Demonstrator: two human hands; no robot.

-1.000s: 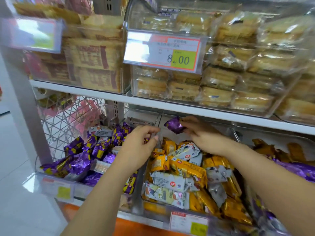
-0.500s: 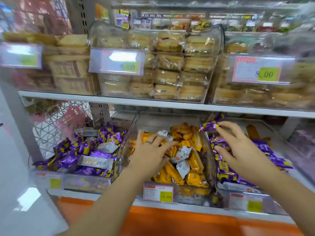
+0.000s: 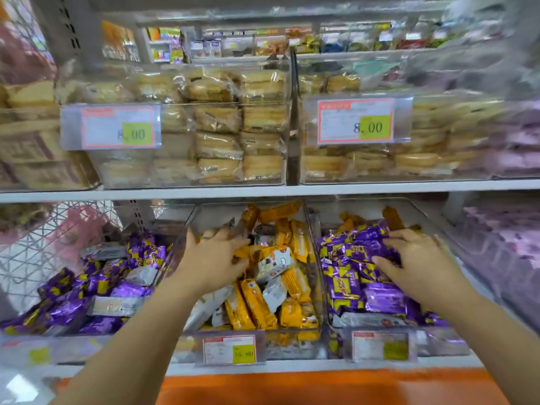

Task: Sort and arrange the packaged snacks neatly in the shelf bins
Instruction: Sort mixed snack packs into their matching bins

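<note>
Fingers (image 3: 225, 239) of the left hand (image 3: 210, 258) lie spread and relaxed on top of snacks, gripping nothing. The right hand (image 3: 423, 258) does the same farther right, its fingers loosely splayed and not closed round any packet.

3 clear bins sit side by side on the lower shelf (image 3: 292, 368). The left bin (image 3: 43, 344) holds mostly purple packets (image 3: 67, 308), jumbled at all angles, with several silver packets (image 3: 117, 305) mixed in. The middle bin (image 3: 287, 346), under the left hand, holds orange packets (image 3: 257, 305) with white packets (image 3: 274, 264) scattered among them, some upright, some flat. The right bin (image 3: 438, 343), under the right hand, holds a purple heap (image 3: 380, 299) lying in rough rows. A few orange strays (image 3: 391, 217) poke up at its back, and 1 silver wrapper (image 3: 365, 320) lies at the front.

Judged from this, sorting is partway done. Each bin has a main colour, but odd ones need moving out of all 3, and nothing is lined up neatly yet.
</note>
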